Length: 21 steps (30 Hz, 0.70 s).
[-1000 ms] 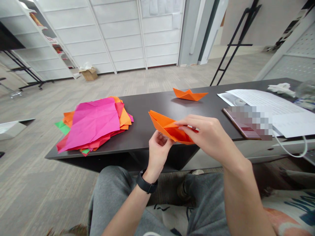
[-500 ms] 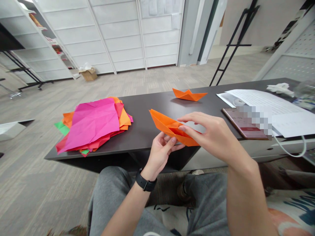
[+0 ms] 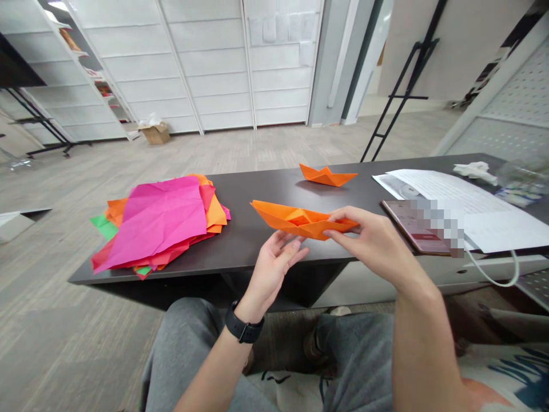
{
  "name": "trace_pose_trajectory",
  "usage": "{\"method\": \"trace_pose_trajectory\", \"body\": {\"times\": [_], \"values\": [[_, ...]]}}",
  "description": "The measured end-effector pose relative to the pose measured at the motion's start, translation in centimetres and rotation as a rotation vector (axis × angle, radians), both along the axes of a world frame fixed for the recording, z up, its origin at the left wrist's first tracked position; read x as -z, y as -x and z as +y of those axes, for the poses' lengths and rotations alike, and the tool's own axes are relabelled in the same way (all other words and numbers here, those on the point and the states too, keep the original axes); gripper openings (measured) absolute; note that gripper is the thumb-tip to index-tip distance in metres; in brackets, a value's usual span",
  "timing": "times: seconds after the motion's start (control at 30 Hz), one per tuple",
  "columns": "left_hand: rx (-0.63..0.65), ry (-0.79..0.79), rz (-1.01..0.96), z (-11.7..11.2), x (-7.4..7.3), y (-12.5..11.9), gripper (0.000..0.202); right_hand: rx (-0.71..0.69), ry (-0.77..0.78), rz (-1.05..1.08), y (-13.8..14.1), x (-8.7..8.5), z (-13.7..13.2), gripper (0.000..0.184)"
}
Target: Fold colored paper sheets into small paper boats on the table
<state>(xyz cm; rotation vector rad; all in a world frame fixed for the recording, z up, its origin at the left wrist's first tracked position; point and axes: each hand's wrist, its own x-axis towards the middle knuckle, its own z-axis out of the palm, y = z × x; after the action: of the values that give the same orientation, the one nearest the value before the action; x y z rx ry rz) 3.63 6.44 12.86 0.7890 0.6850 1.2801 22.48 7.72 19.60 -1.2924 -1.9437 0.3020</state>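
An orange paper boat (image 3: 295,220) is held just above the front part of the dark table. My right hand (image 3: 364,232) pinches its right tip between thumb and fingers. Below the hull is my left hand (image 3: 281,254), palm turned up and fingers apart; its fingertips are at the boat's underside, and its thumb is off the paper. Whether those fingertips touch the hull is hard to see. A second orange paper boat (image 3: 326,175) stands upright farther back on the table.
A stack of crumpled colored paper (image 3: 163,209), pink on top, lies on the table's left. To the right are a phone (image 3: 412,226) with a white cable, printed sheets (image 3: 480,200) and a crumpled tissue (image 3: 476,170). The dark table's (image 3: 253,252) front edge is near my knees.
The boat has turned more level, its inner peak now showing. My right hand has moved from the boat's middle to its right tip. My left thumb has come off the hull.
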Motion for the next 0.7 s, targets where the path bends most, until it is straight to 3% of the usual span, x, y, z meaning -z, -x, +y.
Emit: {"method": "trace_pose_trajectory", "body": {"times": [0.1, 0.27, 0.33, 0.5, 0.7], "values": [[-0.092, -0.059, 0.302, 0.6, 0.1, 1.6, 0.052, 0.122, -0.075, 0.108, 0.0, 1.0, 2.4, 0.011], [-0.441, -0.443, 1.057, 1.7, 0.8, 4.0, 0.033, 0.273, -0.081, 0.031, -0.4, 2.0, 9.4, 0.012], [-0.51, -0.517, 1.249, 1.9, 1.2, 4.4, 0.029, 0.293, -0.051, -0.003, -0.2, 2.3, 12.2, 0.012], [-0.489, -0.512, 1.335, 2.1, 1.7, 4.5, 0.029, 0.276, -0.024, -0.042, 0.8, 3.6, 16.7, 0.012], [-0.476, -0.471, 1.274, 2.2, 1.6, 4.7, 0.032, 0.248, -0.056, -0.083, 0.8, 5.5, 18.4, 0.018]]}}
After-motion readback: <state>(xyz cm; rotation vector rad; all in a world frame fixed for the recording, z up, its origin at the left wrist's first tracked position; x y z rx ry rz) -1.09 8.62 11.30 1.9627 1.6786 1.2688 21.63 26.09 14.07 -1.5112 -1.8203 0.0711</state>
